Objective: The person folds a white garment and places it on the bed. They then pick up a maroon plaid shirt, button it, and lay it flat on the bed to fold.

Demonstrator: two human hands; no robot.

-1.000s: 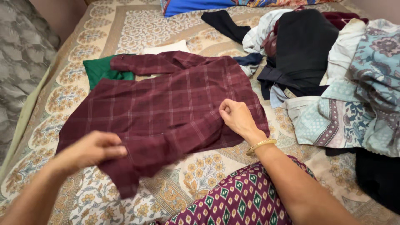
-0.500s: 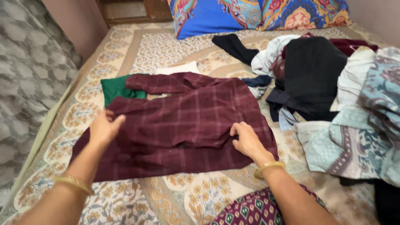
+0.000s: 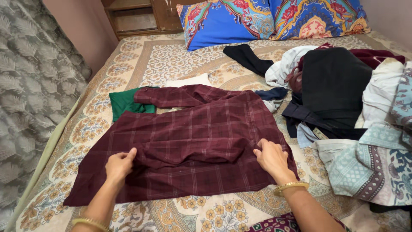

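1. We saw a wide bed covered in a cream cotton bedsheet printed with yellow and brown flowers point(image 3: 180, 60), filling nearly the whole view.
2. On the right side of the bed lay a big heap of loose clothes point(image 3: 343, 99) — black, white, maroon and pale blue printed pieces piled over one another.
3. Near the middle of the bed lay a dark maroon checked long-sleeved shirt point(image 3: 201, 133), spread flat on the sheet, one sleeve folded across its body and the other stretched toward the upper left.
4. Two bright blue pillows with red and yellow patterns point(image 3: 274, 19) rested against the head of the bed, well apart from the shirt.
5. A folded green cloth point(image 3: 124, 103) lay just beside the shirt's upper left edge, partly tucked under the stretched sleeve.
6. A small white folded cloth point(image 3: 189, 80) showed just above that sleeve.
7. Our right hand point(image 3: 271, 157) rested on the shirt's lower right part, fingers slightly spread and pressing the fabric flat; we could not tell whether they gripped anything.
8. Our left hand point(image 3: 119, 164) sat on the shirt's lower left part — its fingertips pinched together on the end of the folded sleeve.
9. A thin gold bangle point(image 3: 292, 186) circled the right wrist.
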